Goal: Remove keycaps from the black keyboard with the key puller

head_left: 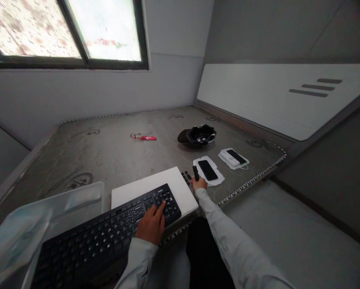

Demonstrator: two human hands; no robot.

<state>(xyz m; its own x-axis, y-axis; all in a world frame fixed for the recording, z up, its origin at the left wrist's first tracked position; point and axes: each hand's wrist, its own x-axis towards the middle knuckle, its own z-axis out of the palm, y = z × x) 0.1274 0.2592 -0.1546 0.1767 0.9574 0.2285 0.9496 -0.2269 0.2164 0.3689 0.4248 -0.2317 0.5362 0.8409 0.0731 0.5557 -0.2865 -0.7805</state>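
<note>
A black keyboard lies slanted across a white box and the rim of a clear plastic bin. My left hand rests over its right end with fingers apart, the index finger stretched to the number pad. Some spots there look lighter, as if keycaps are off. My right hand is closed on a slim black object, held upright to the right of the box; its kind is not clear. Close by on the mattress are several small black keycaps.
A phone lies on white paper right of my right hand. Behind are a white device on another sheet, an upturned dark cap and a red packet. The clear bin stands at left. The mattress edge runs along the right.
</note>
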